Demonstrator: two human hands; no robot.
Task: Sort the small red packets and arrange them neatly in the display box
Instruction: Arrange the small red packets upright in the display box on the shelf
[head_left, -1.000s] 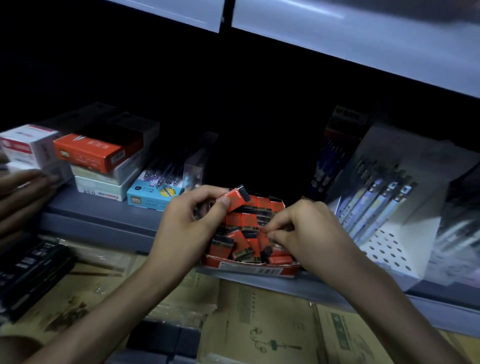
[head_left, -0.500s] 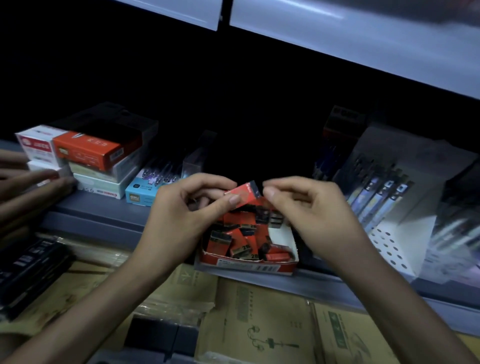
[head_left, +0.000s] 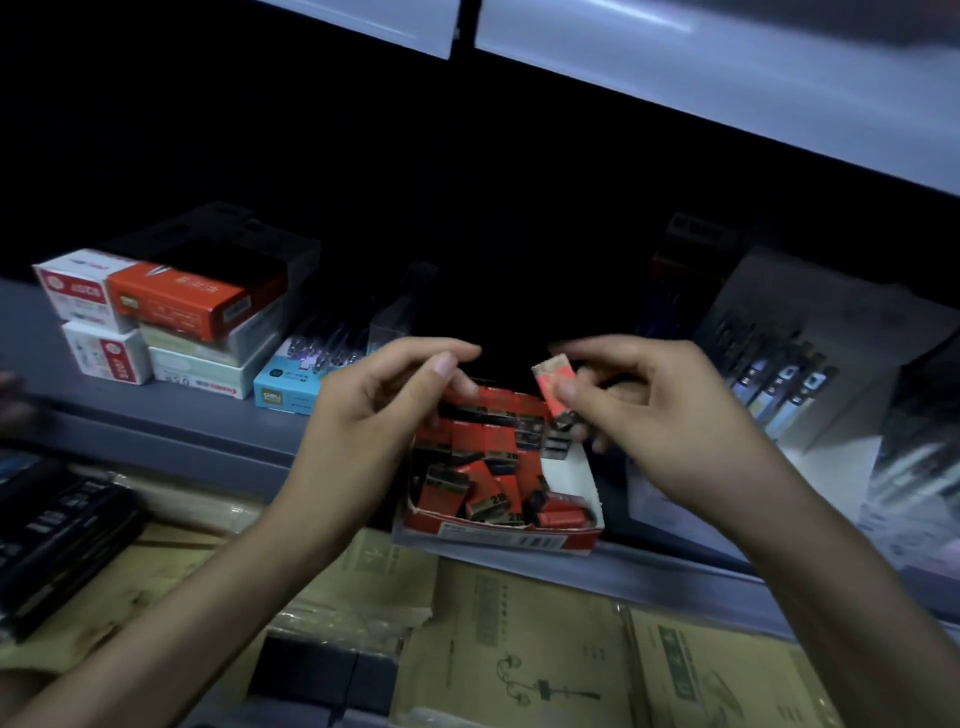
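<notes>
A red and white display box (head_left: 582, 483) sits at the front edge of the grey shelf (head_left: 171, 410), holding several small red and black packets (head_left: 483, 467), some upright in rows at the back, others loose and tilted at the front. My right hand (head_left: 649, 410) pinches one small red packet (head_left: 555, 387) between thumb and fingers, above the box's right rear corner. My left hand (head_left: 379, 410) hovers over the box's left side, its fingers curled and close together; whether it grips anything is hidden.
Stacked red, white and pale boxes (head_left: 171, 312) and a blue pen box (head_left: 296, 379) stand to the left. A white pen display (head_left: 779, 374) stands to the right. Cardboard cartons (head_left: 519, 649) lie below the shelf. Another person's fingers (head_left: 10, 400) show at the far left edge.
The red packet passed from my left hand to my right hand, which drew it to the right. My left hand let go and stayed above the box's left side.
</notes>
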